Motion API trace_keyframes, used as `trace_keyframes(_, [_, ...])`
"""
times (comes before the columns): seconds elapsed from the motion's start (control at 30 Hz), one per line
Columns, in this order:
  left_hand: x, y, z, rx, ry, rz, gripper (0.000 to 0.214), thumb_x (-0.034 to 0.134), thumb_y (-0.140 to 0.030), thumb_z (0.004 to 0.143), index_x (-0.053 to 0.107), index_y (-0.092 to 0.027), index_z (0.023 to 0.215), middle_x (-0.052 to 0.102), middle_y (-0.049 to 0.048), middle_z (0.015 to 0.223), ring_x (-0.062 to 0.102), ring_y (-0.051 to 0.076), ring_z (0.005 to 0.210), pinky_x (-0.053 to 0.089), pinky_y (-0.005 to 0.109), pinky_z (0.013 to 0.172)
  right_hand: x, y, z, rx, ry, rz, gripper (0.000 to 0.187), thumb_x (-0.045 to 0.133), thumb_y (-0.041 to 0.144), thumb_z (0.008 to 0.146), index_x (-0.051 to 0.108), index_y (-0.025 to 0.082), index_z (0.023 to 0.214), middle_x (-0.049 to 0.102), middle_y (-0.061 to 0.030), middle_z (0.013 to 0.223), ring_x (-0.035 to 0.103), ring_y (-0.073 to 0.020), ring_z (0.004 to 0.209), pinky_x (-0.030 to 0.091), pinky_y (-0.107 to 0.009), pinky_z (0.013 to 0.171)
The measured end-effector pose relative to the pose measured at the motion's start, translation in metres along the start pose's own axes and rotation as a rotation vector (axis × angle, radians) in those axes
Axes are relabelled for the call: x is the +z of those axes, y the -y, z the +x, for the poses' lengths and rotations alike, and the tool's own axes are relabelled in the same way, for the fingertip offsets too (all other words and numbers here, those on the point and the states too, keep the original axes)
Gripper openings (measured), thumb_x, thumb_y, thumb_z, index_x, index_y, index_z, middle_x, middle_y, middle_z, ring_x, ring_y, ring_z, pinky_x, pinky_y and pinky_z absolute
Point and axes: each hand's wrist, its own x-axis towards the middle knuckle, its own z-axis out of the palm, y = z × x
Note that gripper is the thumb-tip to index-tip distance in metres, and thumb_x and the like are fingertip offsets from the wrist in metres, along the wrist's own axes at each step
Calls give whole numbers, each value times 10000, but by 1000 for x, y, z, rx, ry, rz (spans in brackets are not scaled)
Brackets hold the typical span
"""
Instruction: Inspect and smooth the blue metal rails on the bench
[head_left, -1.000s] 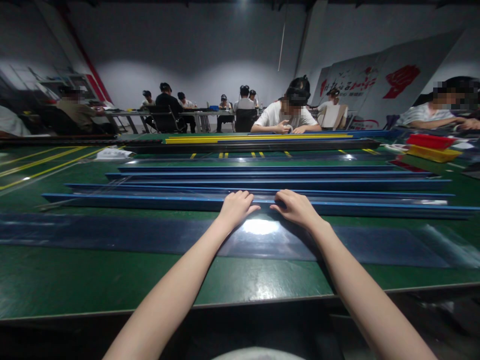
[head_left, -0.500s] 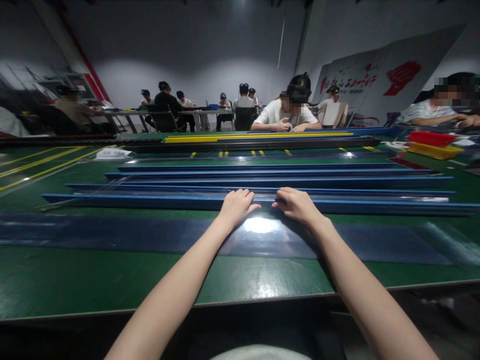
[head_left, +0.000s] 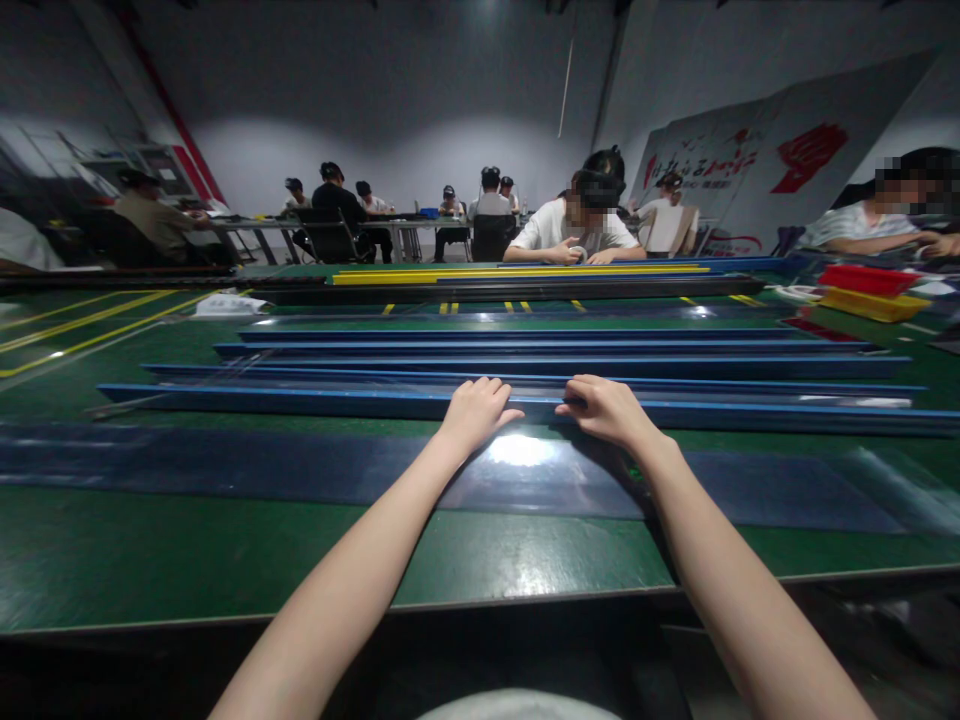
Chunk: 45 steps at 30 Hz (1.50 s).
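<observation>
A long blue channel-shaped strip [head_left: 360,402] lies across the table in front of me, its two raised walls running left to right. My left hand [head_left: 480,408] is closed over the near wall, fingers over the top and thumb on my side. A short way to the right, my right hand [head_left: 604,408] grips the same wall with curled fingers; its fingertips are partly hidden. Nearer to me a flat, see-through dark strip [head_left: 247,467] lies under my forearms, with a bright light reflection between my wrists.
More blue channel strips [head_left: 360,350] lie parallel just beyond. Farther back are yellow strips [head_left: 420,276], a white packet [head_left: 231,304], and red [head_left: 870,280] and yellow trays [head_left: 874,304]. A co-worker [head_left: 574,225] sits opposite. The green table's front edge [head_left: 525,603] is close to me.
The blue channel strip in my hands has shifted slightly to the right. My right hand has moved a little right with it, while my left hand stays nearly in place.
</observation>
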Motion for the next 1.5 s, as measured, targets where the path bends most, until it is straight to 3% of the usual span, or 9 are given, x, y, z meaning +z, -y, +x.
trace_keyframes(0.33, [2, 0, 0, 10, 19, -34, 316, 477, -461, 845, 572, -161, 867, 623, 62, 895, 537, 193, 862, 342, 285, 674, -3, -2, -2, 12, -9, 6, 319, 473, 465, 814, 621, 186, 773, 633, -50, 800, 563, -167, 730, 300, -242, 580])
trace_keyframes(0.53, [1, 1, 0, 17, 25, -42, 306, 481, -454, 845, 572, -163, 868, 632, 55, 892, 543, 188, 862, 352, 280, 672, 0, -6, -1, 34, 56, -25, 361, 442, 507, 821, 618, 192, 823, 658, -54, 830, 587, -189, 788, 311, -243, 590])
trace_keyframes(0.8, [1, 0, 1, 6, 36, -47, 310, 481, -459, 844, 573, -164, 861, 639, 54, 883, 559, 193, 857, 358, 277, 661, 2, -2, 0, 43, 104, -39, 346, 420, 454, 844, 627, 191, 930, 669, -76, 960, 597, -212, 880, 349, -252, 633])
trace_keyframes(1.5, [1, 1, 1, -5, 67, -57, 304, 481, -448, 850, 574, -163, 899, 642, 68, 877, 586, 199, 848, 384, 271, 673, 8, 2, 1, 19, 96, 10, 306, 456, 377, 824, 625, 198, 1007, 662, -80, 1003, 594, -208, 907, 391, -263, 705])
